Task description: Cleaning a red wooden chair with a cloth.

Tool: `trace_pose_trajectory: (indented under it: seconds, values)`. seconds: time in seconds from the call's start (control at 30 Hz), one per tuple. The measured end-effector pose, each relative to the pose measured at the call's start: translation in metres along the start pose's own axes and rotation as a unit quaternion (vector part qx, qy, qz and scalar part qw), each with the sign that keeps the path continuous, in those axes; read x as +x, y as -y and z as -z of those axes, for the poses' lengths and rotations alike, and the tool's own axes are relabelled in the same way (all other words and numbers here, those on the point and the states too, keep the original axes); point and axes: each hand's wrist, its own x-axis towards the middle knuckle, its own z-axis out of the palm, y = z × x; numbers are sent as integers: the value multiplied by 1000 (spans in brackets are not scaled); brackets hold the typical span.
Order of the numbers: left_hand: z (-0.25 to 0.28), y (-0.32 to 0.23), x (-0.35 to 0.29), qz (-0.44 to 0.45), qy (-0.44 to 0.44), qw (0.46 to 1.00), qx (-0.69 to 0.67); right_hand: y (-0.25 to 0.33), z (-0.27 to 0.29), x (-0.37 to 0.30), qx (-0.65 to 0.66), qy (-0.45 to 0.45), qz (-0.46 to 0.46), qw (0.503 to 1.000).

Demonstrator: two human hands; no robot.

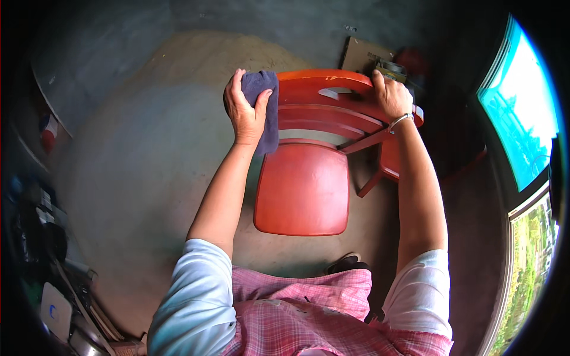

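In front of me stands a red wooden chair with a curved, slatted backrest. My left hand is closed on a dark purple cloth, pressing it around the left end of the top rail. The cloth hangs down beside the backrest and hides that end of the rail. My right hand, with a bracelet at the wrist, grips the right end of the same rail, its thumb pointing up.
Behind the chair's right side is another red seat. A cardboard box leans near the far wall. Windows line the right. Assorted items, including a pale panel, crowd the lower left. My shoe shows below the chair.
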Motion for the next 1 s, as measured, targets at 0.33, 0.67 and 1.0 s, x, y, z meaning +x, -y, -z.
trace_pose_trajectory:
  seconds: [0.33,0.67,1.0]
  values:
    - [18,-7,5,-69,74,994,52,5,13,-11,20,16,-20,999]
    - [26,-19,34,8,114,993,39,3,11,-12,-26,-38,50,998]
    - [25,-16,5,-107,118,978,136,0,10,-15,-12,-42,48,998]
